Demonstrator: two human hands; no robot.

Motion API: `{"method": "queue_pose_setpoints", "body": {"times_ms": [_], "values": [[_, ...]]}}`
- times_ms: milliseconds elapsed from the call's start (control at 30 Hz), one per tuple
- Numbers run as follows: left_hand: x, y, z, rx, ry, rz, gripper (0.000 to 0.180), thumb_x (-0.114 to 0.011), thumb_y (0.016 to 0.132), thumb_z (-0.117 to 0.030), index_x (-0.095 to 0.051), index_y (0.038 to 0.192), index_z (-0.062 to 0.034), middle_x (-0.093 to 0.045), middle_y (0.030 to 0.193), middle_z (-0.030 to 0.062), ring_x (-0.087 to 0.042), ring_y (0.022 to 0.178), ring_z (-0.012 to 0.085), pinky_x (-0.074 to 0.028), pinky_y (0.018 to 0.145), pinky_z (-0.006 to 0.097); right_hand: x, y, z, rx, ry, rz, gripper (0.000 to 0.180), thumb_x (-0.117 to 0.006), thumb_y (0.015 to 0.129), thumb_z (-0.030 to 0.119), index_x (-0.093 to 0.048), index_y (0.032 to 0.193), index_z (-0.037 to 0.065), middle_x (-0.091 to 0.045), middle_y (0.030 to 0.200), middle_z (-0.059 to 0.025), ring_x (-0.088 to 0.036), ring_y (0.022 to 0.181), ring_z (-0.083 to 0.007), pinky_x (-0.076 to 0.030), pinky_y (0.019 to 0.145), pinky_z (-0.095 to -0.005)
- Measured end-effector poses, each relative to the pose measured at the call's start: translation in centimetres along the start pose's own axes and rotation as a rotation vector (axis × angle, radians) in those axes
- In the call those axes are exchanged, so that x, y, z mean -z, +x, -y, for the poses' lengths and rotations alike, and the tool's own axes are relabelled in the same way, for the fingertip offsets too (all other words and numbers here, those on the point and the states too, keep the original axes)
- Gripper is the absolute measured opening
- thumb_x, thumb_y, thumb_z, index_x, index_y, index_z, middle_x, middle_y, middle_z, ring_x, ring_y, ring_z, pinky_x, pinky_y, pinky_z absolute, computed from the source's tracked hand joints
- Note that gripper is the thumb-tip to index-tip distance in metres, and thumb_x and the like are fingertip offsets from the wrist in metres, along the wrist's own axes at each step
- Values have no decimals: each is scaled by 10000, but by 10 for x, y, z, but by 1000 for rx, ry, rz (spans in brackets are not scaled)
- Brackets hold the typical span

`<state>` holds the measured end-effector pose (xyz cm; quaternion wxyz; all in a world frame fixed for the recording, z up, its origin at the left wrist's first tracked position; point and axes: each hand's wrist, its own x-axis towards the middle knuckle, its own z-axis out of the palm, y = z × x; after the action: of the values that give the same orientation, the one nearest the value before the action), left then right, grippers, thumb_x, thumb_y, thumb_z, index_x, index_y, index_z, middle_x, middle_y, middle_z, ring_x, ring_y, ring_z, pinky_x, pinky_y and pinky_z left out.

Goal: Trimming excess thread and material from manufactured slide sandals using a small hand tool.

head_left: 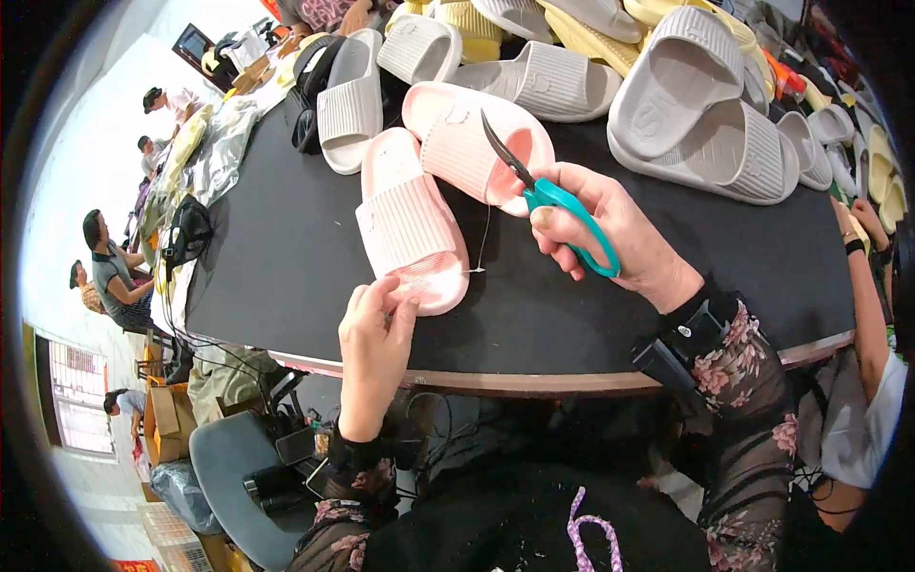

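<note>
Two pink slide sandals lie on the black tabletop in front of me. My left hand [376, 334] pinches the near end of the closer pink slide [405, 214], thumb and fingers on its rim. The other pink slide [472, 133] lies just beyond it, turned sideways. In my right hand [610, 224] is a pair of scissors [570, 205] with teal handles and dark curved blades, which point up and left over the far slide. A thin thread [484, 234] runs down from that slide to a small white bit beside the closer one.
Grey slides [701, 105] are piled at the right and grey and yellow ones along the back. A black table [286, 248] curves around me. A co-worker's arm [865, 296] is at the right edge. A grey chair [238, 477] stands below left; several people sit farther left.
</note>
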<state>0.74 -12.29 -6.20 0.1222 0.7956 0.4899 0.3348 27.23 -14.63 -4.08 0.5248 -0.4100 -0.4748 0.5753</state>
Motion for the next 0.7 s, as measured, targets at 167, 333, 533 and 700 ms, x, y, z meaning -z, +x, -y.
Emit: {"method": "queue_pose_setpoints", "body": {"times_ms": [167, 333, 533, 700], "values": [[-6, 1, 14, 70, -61, -7, 170, -616, 822, -66, -617, 949, 47, -614, 792, 155, -596, 641, 221, -467, 611, 290, -3, 2, -2, 3, 19, 33, 342, -644, 840, 209, -547, 1121, 39, -566, 677, 13, -514, 475, -23, -402, 392, -161], [-5, 3, 4, 82, -56, 5, 91, -614, 809, -43, -624, 870, 24, -596, 702, 128, -567, 597, 206, -452, 579, 282, -5, -1, 1, -31, -35, 61, 381, -618, 834, 176, -517, 1165, 17, -558, 700, -8, -490, 479, -28, -403, 428, -168], [1, -5, -11, -99, -52, -50, 75, -647, 761, 23, -613, 826, 9, -560, 692, 97, -548, 589, 194, -435, 558, 270, -4, -1, 0, -27, -56, 77, 399, -621, 834, 168, -507, 1185, 17, -565, 717, -11, -492, 483, -28, -408, 439, -167], [-10, -9, 5, -90, -216, -104, 54, -632, 787, 48, -604, 827, 23, -542, 684, 46, -500, 598, 109, -409, 546, 226, -10, 0, -6, 50, -115, 97, 449, -625, 829, 115, -477, 1242, 19, -572, 749, -10, -495, 538, -20, -410, 478, -164]]}}
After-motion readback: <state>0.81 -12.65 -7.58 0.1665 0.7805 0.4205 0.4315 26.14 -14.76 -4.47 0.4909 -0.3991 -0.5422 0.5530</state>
